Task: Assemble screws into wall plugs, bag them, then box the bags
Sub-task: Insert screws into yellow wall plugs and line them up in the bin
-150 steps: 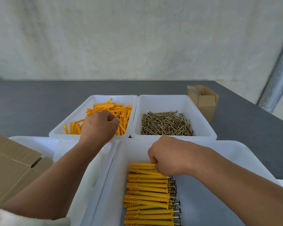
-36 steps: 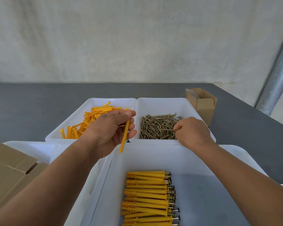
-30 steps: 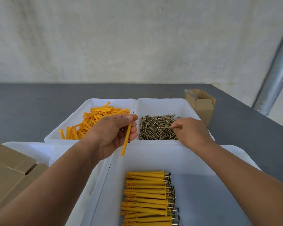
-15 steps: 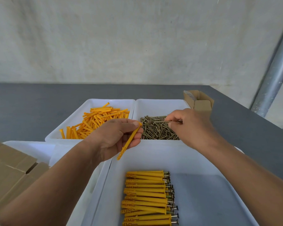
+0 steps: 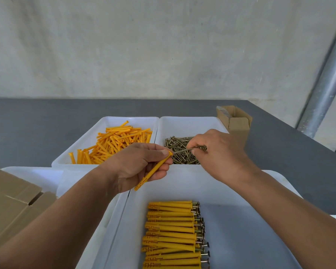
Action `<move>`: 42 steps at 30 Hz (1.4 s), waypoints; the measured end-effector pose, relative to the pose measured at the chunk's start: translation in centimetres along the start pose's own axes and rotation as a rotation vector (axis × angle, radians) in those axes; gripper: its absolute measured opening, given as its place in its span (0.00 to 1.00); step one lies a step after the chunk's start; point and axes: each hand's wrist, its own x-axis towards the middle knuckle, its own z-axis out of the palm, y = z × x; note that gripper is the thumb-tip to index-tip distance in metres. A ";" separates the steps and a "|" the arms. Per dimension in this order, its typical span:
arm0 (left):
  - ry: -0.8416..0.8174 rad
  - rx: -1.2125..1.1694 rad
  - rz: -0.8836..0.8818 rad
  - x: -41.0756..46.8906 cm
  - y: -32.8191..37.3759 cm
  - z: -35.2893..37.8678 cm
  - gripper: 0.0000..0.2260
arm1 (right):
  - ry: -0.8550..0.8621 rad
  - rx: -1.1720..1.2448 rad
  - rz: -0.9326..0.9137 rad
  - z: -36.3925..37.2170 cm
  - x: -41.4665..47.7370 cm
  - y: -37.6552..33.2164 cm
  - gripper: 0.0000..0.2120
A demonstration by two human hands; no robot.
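My left hand pinches an orange wall plug, held slanted with its open end up and to the right. My right hand pinches a brass screw whose tip meets the plug's open end. Behind them, one white tray holds loose orange plugs and another white tray holds loose screws. In the near white tray lies a neat row of plugs with screws in them.
A small open cardboard box stands at the back right on the dark grey table. Flattened cardboard boxes lie at the left over another white tray. A metal pipe runs up the wall at right.
My right hand lifted a screw from the screw tray and brought it left to the plug's open end. My left hand tilted the plug toward it.
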 end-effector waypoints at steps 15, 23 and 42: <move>0.000 0.102 -0.017 -0.2 -0.1 0.2 0.08 | -0.052 -0.117 -0.065 -0.4 -0.6 -1.1 0.12; 0.014 0.143 -0.029 -0.3 -0.2 0.4 0.08 | -0.075 -0.164 -0.124 -0.4 -0.7 -1.4 0.12; 0.013 0.151 -0.029 -0.3 -0.2 0.7 0.06 | -0.142 -0.089 -0.230 0.0 -1.2 -2.0 0.13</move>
